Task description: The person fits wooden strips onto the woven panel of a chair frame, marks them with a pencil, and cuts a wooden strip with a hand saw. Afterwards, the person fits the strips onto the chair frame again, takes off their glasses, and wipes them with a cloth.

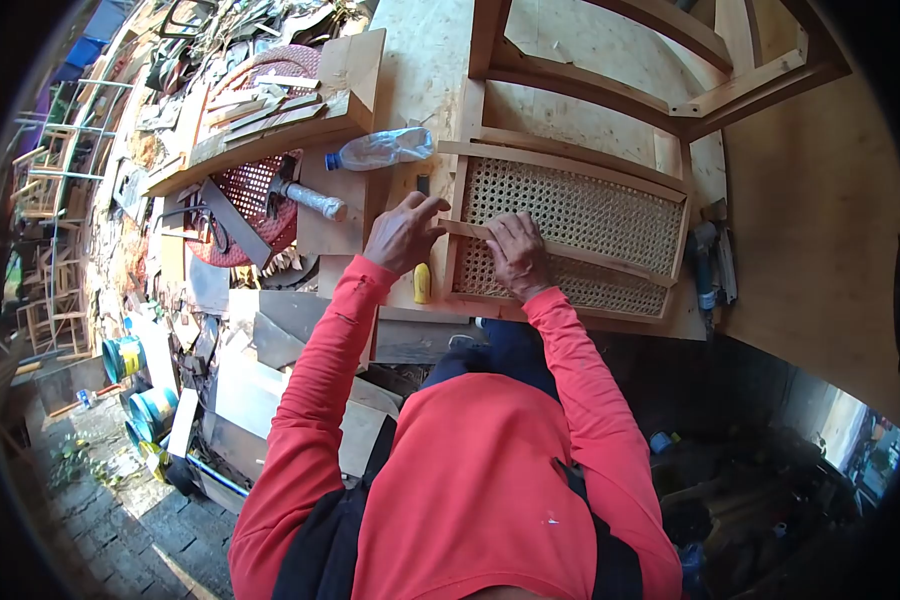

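A narrow wooden strip (600, 261) lies slantwise across a panel of woven cane (580, 205) set in a wooden frame (457, 265). My left hand (402, 235) is closed at the strip's left end, its thumb and forefinger curled around it. Further along, my right hand (518, 258) grips the same strip from above, fingers bent over it and the palm above the cane. A second wooden strip (570, 168) runs along the panel's far side. Just below my left hand lies the yellow handle (422, 283) of a tool; the rest of it is hard to make out.
The frame belongs to a chair-like wooden structure (590, 80) rising at the far right. Left of the panel are a plastic bottle (385, 149), a hammer with a wrapped handle (315, 200), a red woven plastic seat (240, 195) and wood offcuts (260, 110). A blue power tool (705, 265) sits at right.
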A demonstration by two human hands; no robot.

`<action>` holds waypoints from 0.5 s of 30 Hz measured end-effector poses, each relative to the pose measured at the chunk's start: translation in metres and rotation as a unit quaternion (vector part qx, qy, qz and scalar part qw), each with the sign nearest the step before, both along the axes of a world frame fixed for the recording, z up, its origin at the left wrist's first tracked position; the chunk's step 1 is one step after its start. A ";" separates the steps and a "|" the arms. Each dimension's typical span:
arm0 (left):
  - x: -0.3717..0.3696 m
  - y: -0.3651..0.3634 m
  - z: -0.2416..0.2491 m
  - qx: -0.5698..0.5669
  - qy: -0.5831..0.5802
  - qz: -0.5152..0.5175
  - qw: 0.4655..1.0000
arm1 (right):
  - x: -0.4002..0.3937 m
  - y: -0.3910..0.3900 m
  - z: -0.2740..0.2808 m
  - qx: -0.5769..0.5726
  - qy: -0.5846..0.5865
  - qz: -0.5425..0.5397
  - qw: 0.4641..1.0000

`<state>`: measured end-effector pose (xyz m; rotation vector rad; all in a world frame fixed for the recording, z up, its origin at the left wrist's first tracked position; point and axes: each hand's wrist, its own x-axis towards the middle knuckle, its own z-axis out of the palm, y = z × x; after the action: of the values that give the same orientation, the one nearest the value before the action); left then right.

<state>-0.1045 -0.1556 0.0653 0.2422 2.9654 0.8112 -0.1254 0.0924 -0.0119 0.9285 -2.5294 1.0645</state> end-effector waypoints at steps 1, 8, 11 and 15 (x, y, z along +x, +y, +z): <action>-0.001 0.001 0.001 -0.016 -0.006 -0.017 1.000 | 0.000 0.000 0.001 -0.001 -0.001 0.002 1.000; 0.006 0.009 -0.027 0.012 0.006 -0.006 1.000 | 0.000 0.002 0.007 0.007 -0.007 0.004 1.000; 0.005 0.007 -0.026 0.014 0.006 -0.011 1.000 | -0.001 0.002 0.008 0.001 -0.013 0.016 1.000; 0.004 0.008 -0.022 0.017 -0.019 -0.006 1.000 | -0.002 0.003 0.002 0.018 -0.004 0.014 1.000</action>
<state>-0.1009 -0.1477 0.0430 0.2436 2.9140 0.8556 -0.1271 0.0951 -0.0096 0.9732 -2.5581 1.0360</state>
